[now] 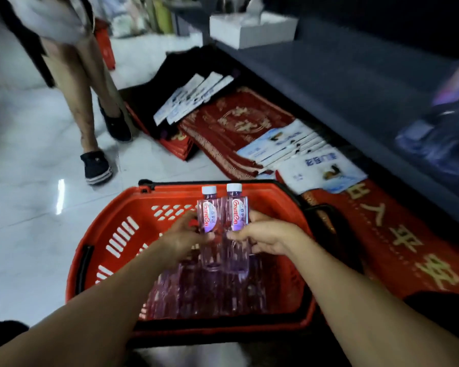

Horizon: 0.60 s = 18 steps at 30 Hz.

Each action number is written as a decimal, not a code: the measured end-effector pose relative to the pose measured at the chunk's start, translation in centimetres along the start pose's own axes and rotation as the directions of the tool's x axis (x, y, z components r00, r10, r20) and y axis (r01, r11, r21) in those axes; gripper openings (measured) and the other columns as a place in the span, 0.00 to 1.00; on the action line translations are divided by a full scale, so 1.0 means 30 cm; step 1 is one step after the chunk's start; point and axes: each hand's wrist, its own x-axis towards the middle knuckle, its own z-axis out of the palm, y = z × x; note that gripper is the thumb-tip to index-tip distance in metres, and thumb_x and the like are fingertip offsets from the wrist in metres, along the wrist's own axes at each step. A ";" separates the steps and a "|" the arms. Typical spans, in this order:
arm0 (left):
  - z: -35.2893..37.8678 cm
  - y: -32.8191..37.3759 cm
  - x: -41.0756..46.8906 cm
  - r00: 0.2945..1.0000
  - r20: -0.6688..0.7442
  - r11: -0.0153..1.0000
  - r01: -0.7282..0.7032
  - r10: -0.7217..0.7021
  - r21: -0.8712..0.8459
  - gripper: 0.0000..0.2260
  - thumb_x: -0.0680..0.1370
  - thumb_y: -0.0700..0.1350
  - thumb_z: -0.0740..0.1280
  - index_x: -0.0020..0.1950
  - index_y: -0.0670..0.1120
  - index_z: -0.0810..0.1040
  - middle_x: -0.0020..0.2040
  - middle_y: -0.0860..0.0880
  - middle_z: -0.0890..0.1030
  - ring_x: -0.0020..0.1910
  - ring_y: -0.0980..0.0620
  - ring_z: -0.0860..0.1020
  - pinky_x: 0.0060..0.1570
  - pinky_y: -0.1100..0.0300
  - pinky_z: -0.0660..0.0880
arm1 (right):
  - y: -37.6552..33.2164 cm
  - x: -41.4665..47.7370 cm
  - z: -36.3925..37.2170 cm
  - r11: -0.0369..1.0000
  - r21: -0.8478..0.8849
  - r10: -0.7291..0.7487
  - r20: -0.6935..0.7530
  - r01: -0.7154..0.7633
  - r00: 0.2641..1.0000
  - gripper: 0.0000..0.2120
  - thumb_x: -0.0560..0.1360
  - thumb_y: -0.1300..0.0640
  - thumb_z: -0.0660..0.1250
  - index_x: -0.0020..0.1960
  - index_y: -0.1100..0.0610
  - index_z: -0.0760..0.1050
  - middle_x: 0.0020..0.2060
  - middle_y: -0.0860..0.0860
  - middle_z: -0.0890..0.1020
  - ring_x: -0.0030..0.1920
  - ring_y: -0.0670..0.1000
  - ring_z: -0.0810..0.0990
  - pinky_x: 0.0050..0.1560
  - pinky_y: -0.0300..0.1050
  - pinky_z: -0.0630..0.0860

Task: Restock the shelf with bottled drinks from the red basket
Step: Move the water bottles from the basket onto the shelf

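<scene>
A red basket [112,234] stands on the floor in front of me, with several purple water bottles [196,292] lying in its bottom. Above it I hold two upright purple bottles with white caps, side by side. My left hand [184,238] grips the left bottle [208,215]. My right hand [265,234] grips the right bottle [238,213]. The dark shelf [342,80] runs along the right, its surface mostly bare; blurred bottled goods [445,133] sit at its far right.
A person's legs in dark shoes [96,165] stand on the white tiled floor at the left. Red mats [239,120] and white packets [297,147] lie below the shelf. A white tissue box [252,30] sits on the shelf's far end.
</scene>
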 end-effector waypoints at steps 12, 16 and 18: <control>0.450 0.483 -0.263 0.845 0.161 0.860 -0.505 0.510 -0.071 0.20 0.73 0.25 0.67 0.59 0.41 0.68 0.46 0.40 0.82 0.46 0.45 0.80 0.47 0.52 0.79 | -0.111 -0.643 -0.188 0.801 -0.181 -0.568 -0.532 0.570 0.628 0.31 0.65 0.62 0.73 0.62 0.52 0.64 0.57 0.53 0.82 0.57 0.51 0.82 0.61 0.51 0.77; 0.636 0.584 -0.327 0.754 0.236 0.784 -0.618 0.613 -0.063 0.21 0.72 0.25 0.68 0.60 0.40 0.68 0.48 0.41 0.82 0.45 0.47 0.80 0.50 0.52 0.79 | -0.061 -0.796 -0.239 0.732 -0.241 -0.550 -0.761 0.638 0.343 0.29 0.66 0.62 0.74 0.63 0.46 0.70 0.59 0.48 0.79 0.58 0.48 0.80 0.64 0.51 0.75; 0.716 0.623 -0.339 0.721 0.259 0.752 -0.659 0.643 -0.032 0.21 0.72 0.27 0.70 0.59 0.42 0.68 0.50 0.43 0.81 0.46 0.49 0.80 0.50 0.53 0.78 | -0.045 -0.855 -0.259 0.759 -0.292 -0.506 -0.826 0.582 0.246 0.31 0.70 0.62 0.74 0.69 0.46 0.68 0.61 0.48 0.73 0.59 0.43 0.77 0.63 0.40 0.73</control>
